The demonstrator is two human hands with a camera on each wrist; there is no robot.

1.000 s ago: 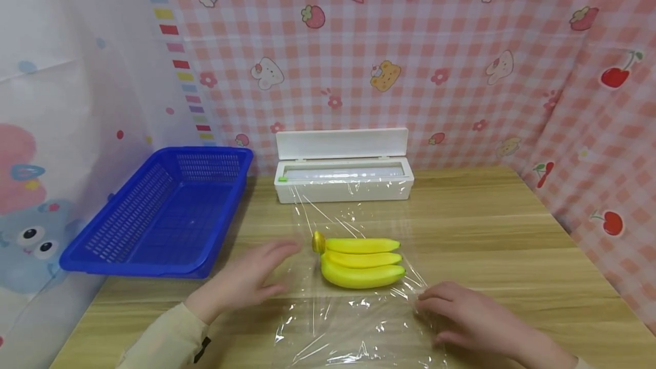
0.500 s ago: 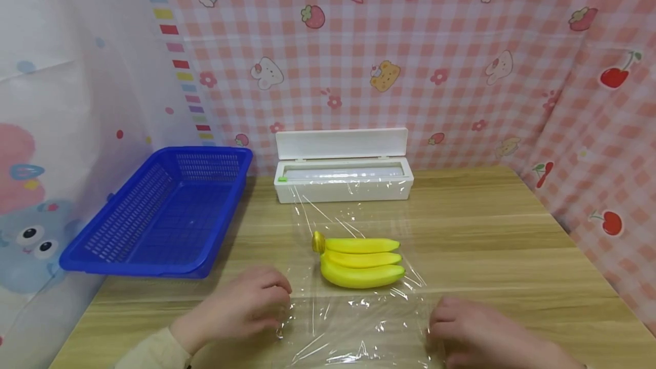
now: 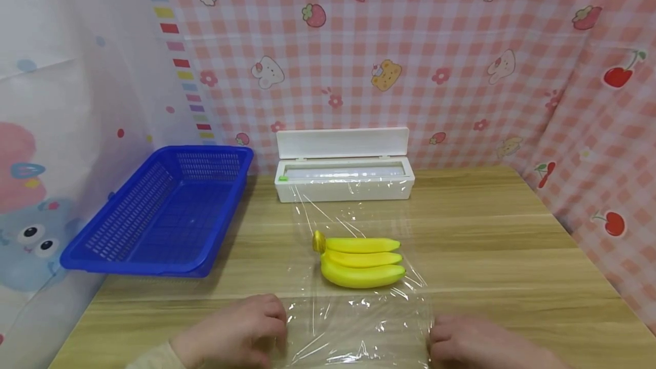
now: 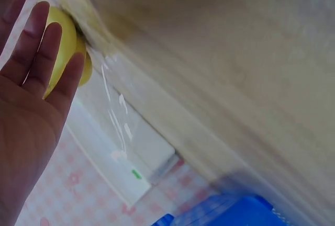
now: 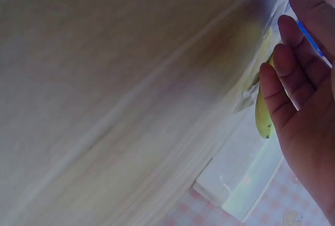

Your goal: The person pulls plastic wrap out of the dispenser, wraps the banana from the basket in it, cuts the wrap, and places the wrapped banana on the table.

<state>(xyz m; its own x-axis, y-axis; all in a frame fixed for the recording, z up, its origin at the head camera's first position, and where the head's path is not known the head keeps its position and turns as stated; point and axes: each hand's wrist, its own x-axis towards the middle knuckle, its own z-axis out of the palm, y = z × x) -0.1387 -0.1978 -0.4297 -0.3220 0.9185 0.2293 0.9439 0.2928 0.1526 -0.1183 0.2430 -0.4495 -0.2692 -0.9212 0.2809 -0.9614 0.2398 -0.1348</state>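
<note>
A bunch of yellow bananas (image 3: 363, 261) lies on a sheet of clear cling film (image 3: 353, 323), which runs from a white cling film dispenser (image 3: 343, 189) with its lid raised. My left hand (image 3: 246, 329) is low at the film's left edge, fingertips right at it. In the left wrist view the left hand (image 4: 36, 85) shows its fingers extended, with nothing between them. My right hand (image 3: 476, 343) is at the film's right edge, level with the left. The right wrist view shows the right hand (image 5: 309, 90) with loosely bent fingers.
A blue plastic basket (image 3: 169, 221) stands on the left of the wooden table (image 3: 502, 232). Behind the dispenser hangs a pink checked cloth (image 3: 328, 50), and more cloth closes off both sides. A green slider (image 3: 283, 178) sits at the dispenser's left end.
Both hands have come down along the film's sides toward the front edge. The left hand's fingers have bent from a spread pose. Bananas, film and dispenser have stayed in place.
</note>
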